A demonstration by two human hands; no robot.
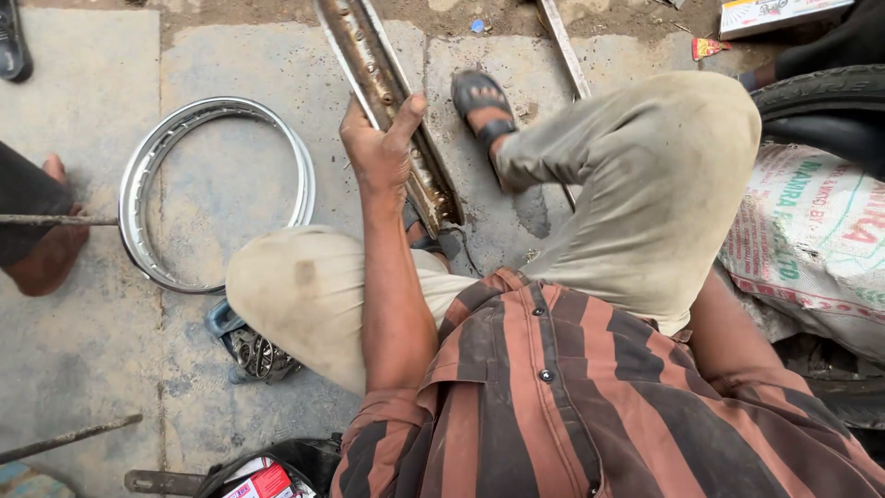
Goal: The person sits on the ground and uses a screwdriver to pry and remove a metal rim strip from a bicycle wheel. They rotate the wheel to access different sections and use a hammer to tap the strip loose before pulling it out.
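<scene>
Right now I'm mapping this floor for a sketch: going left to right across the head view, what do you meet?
Another person's bare foot → shiny wheel rim → left hand gripping the rusty rim strip → sandalled foot → printed sack.

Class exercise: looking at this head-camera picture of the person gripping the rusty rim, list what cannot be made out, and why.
- Right hand: out of the head view, behind the right knee.
- Rusty rim: its top is cut off by the upper edge; its lower end is hidden behind the left hand and leg.
- Metal part under the left knee: mostly hidden.
</scene>
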